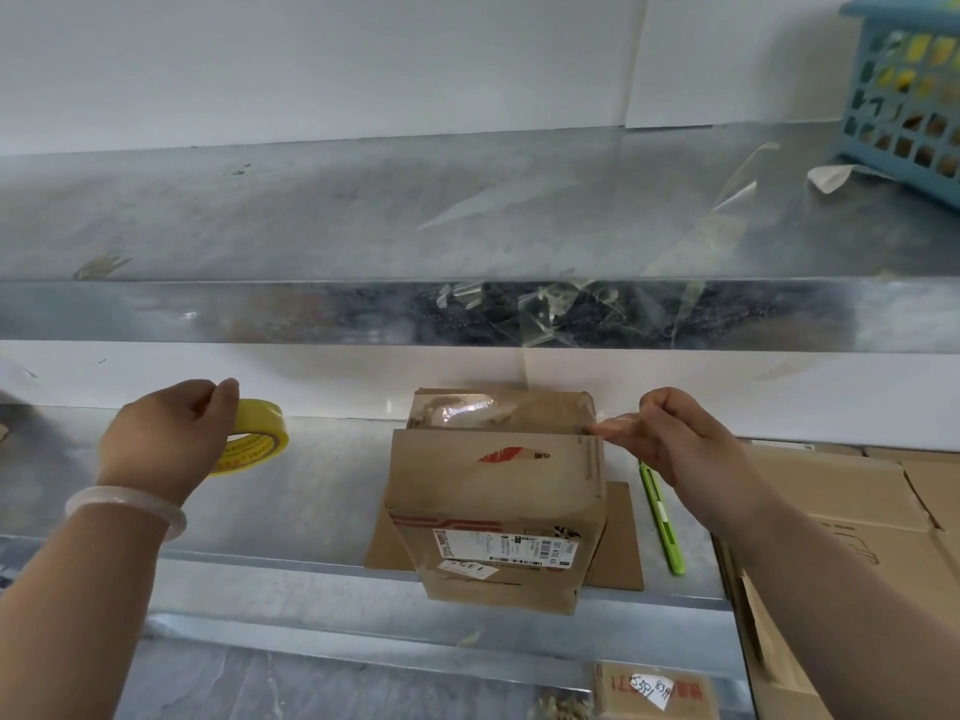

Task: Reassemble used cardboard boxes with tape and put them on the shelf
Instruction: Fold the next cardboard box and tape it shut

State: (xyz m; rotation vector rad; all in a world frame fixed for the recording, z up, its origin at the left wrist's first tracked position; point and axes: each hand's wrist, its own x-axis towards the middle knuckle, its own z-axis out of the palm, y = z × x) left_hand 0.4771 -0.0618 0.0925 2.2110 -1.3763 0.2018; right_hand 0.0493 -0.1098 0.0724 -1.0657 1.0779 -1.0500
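Note:
A small brown cardboard box (498, 491) stands on the lower metal shelf (311, 501), its top flaps folded shut, a shipping label on its near face. My left hand (166, 439) grips a yellow roll of tape (257, 439) well to the left of the box. My right hand (670, 439) pinches the end of a clear tape strip (608, 424) at the box's top right edge. The strip between roll and box is hard to see.
A green utility knife (662, 522) lies right of the box. Flattened cardboard boxes (841, 511) are stacked at the right. The upper shelf (467, 314) has scraps of tape stuck on its edge and a blue basket (909, 96). Another labelled box (654, 691) sits below.

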